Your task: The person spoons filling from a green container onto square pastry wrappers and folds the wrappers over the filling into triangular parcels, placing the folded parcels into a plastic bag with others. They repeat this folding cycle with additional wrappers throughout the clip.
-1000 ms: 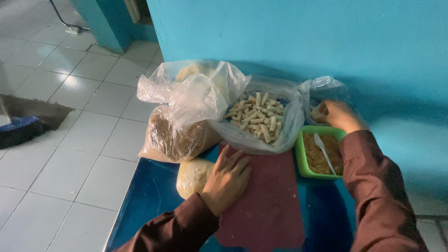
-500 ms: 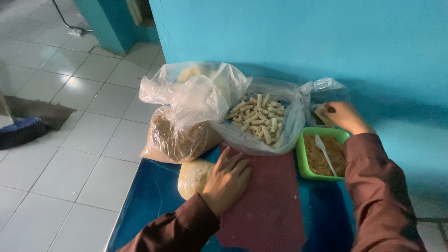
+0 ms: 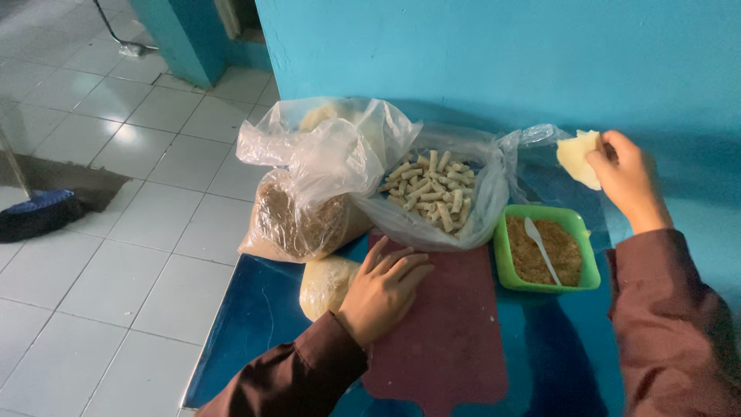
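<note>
Pinching a thin pale wrapper (image 3: 579,157) above and right of the green tub (image 3: 547,249), the right hand (image 3: 629,180) closes around its edge. The left hand (image 3: 384,287) lies open and empty on the maroon board (image 3: 451,340), left of the tub. Gripped so lightly, the wrapper could tear or slip.

Person, head view: both arms in long sleeves of dark maroon-brown fabric, plain, w/ soft folds and creases. Left hand (image 3: 384,292) bare, no ring or watch visible; cuff ends at wrist. Right hand (image 3: 629,179) bare; sleeve looser, cuff edge at wrist, cloth bunched along forearm.
</note>
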Tool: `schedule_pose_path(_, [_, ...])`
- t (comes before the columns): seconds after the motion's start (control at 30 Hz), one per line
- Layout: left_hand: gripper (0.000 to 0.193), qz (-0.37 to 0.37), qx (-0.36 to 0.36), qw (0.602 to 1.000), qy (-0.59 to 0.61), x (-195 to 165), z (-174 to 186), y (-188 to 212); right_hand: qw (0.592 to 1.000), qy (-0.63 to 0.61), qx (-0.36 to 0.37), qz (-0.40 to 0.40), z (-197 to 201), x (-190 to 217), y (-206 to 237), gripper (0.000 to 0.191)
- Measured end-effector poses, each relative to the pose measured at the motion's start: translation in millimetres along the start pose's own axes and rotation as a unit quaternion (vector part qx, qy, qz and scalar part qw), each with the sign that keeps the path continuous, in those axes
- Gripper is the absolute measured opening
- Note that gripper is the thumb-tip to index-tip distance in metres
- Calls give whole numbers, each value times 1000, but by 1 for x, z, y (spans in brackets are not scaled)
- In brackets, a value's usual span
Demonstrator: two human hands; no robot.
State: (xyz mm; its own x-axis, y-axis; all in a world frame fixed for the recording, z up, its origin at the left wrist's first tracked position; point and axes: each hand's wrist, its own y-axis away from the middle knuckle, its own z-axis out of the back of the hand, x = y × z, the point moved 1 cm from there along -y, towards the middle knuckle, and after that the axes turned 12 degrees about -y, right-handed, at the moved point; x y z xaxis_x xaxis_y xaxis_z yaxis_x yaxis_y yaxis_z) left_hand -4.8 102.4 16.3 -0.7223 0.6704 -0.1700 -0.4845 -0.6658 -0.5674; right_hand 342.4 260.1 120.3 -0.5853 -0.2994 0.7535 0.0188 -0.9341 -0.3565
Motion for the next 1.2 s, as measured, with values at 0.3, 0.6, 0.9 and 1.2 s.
schedule_pose_path(0.3, [55, 230, 128, 692, 672, -19, 9, -11, 896, -273, 322, -141, -63, 50, 120, 43])
schedule_pose_path(0.6, [30, 293, 203, 737, 574, 4, -19, 21, 961, -4, 69, 268, -108, 93, 192, 35])
schedule_pose_path(0.9, [25, 259, 218, 704, 624, 0, -31, 37, 968, -28, 82, 236, -120, 81, 196, 35])
schedule_pose_path(1.2, [29, 259, 265, 723, 583, 1, -35, 45, 965, -41, 151, 210, -113, 93, 189, 19])
